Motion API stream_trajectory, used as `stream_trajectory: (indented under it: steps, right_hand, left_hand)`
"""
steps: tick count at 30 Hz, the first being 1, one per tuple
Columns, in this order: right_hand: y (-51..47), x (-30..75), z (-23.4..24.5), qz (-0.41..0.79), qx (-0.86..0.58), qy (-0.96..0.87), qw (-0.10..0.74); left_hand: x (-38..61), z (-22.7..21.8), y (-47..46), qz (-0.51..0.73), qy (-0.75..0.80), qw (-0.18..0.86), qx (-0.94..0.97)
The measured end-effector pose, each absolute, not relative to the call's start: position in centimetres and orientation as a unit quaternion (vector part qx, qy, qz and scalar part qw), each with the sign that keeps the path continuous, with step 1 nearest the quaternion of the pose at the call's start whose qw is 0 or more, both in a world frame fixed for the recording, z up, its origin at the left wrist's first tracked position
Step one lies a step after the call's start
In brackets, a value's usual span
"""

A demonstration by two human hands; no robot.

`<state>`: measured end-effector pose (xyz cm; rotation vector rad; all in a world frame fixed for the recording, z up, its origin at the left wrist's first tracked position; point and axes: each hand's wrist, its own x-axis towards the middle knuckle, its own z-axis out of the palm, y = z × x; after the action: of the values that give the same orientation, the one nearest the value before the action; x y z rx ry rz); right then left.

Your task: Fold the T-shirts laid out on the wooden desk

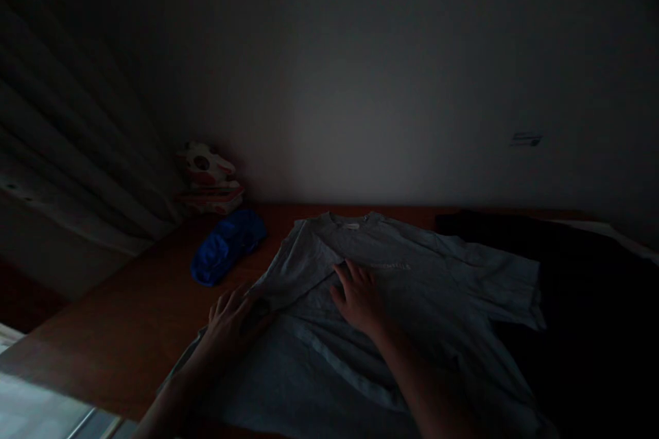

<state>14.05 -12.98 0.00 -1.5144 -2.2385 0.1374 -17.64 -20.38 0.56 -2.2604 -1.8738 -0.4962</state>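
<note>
A grey T-shirt lies spread on the wooden surface, its collar at the far side and small light lettering across the chest. Its right-hand sleeve is stretched out flat, while the left-hand part shows creases and a fold running diagonally inward. My left hand rests on the shirt's left edge with fingers and thumb apart. Near the middle of the chest, my right hand lies on the cloth by the end of that fold, fingers spread. Dim light hides detail under both palms.
Left of the shirt lies a shiny blue cloth bundle on the wooden table. Behind it stands a white and red toy-like object. Dark fabric covers the right side. A curtain hangs at left, and a wall stands behind.
</note>
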Motion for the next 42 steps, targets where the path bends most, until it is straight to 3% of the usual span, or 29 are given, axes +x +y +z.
stream_trajectory:
  steps: [9,17,25,32,42]
  right_hand:
    - [-12.9,13.9,0.0,0.054,-0.557,-0.802,0.207]
    - [-12.2,13.2,0.2,0.070,-0.562,-0.793,0.226]
    - [-11.8,12.9,-0.1,0.069,-0.570,-0.765,0.292]
    - [-12.1,12.9,-0.5,0.058,-0.572,-0.776,0.259]
    - [-12.3,12.7,0.0,0.052,-0.582,-0.748,0.314]
  left_hand:
    - [-19.0,1.3,-22.2,-0.174,-0.554,0.080,-0.810]
    - [-18.0,2.8,-21.5,-0.164,-0.583,0.058,-0.794]
    - [-18.7,6.7,-23.0,-0.182,-0.500,-0.158,-0.832]
    - [-16.2,5.5,-18.6,-0.114,-0.539,0.022,-0.834]
    - [-16.3,5.2,-18.8,-0.137,-0.571,0.059,-0.807]
